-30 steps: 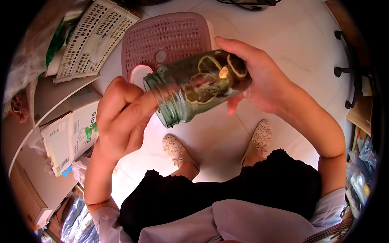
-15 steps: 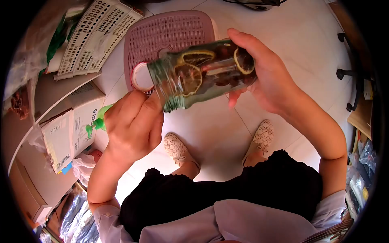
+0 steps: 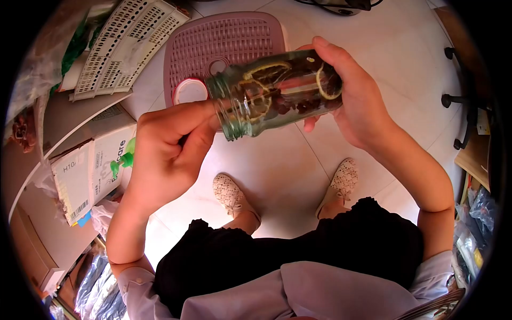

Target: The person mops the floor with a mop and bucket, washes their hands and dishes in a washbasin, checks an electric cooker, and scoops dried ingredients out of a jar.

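Observation:
A clear glass jar [image 3: 277, 93] lies nearly sideways in the air, its threaded mouth toward the left. Inside are dried lemon slices [image 3: 329, 84] and dark reddish pieces. My right hand [image 3: 354, 90] is closed around the jar's base end, thumb on the upper side. My left hand [image 3: 173, 146] is at the mouth, with the forefinger reaching into it and the other fingers curled. Its fingertips are partly hidden by the glass, so what they hold, if anything, cannot be made out. A white round lid with a red rim [image 3: 191, 92] rests just behind, on a mauve plastic stool [image 3: 229, 40].
At left stand a white perforated plastic rack [image 3: 125, 45], a cardboard box [image 3: 80, 178] and a green pump bottle [image 3: 127, 154]. Plastic-wrapped items [image 3: 98, 285] sit lower left. Chair casters [image 3: 456, 100] show at right. My feet in woven shoes [image 3: 229, 193] are on the tiled floor [image 3: 288, 186].
The left forefinger has gone further into the jar's mouth, and the left wrist has turned. The jar has shifted slightly right, uncovering more of the lid.

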The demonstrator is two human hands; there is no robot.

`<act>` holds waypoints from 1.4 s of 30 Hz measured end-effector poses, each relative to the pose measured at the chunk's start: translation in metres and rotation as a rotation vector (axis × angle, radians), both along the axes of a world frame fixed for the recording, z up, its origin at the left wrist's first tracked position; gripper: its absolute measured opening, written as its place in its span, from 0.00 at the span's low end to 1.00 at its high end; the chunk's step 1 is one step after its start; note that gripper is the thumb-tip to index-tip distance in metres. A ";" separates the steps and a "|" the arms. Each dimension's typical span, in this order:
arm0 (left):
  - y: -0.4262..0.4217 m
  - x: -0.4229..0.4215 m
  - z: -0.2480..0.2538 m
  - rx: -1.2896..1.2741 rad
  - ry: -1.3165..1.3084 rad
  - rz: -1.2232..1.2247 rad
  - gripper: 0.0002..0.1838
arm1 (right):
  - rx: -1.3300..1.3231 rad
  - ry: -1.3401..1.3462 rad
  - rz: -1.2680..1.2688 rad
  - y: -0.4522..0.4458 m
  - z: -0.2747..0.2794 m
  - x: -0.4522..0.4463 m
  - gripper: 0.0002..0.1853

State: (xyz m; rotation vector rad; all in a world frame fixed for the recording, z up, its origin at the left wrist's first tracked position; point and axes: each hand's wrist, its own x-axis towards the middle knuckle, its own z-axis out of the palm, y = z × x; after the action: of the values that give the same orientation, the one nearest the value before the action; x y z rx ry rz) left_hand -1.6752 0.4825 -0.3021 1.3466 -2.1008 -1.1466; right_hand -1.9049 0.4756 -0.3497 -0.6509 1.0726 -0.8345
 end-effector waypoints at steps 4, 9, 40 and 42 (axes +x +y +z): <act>0.000 -0.003 -0.014 -0.071 -0.007 -0.016 0.09 | 0.005 0.021 -0.027 -0.002 -0.006 0.003 0.23; -0.005 0.005 -0.007 0.413 0.202 0.128 0.12 | 0.021 0.008 0.004 -0.002 0.002 0.001 0.22; 0.032 0.095 -0.035 0.095 0.017 0.596 0.12 | -0.011 0.080 -0.116 -0.018 -0.011 0.017 0.22; 0.039 0.094 -0.044 -0.354 -0.308 0.369 0.13 | -0.020 0.076 -0.107 -0.018 -0.010 0.019 0.22</act>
State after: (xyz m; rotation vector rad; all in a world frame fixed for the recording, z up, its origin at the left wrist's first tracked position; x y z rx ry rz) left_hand -1.5816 0.5217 -0.3466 1.7143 -2.0073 -0.4178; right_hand -1.8863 0.4575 -0.3602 -0.6509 1.1773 -0.9199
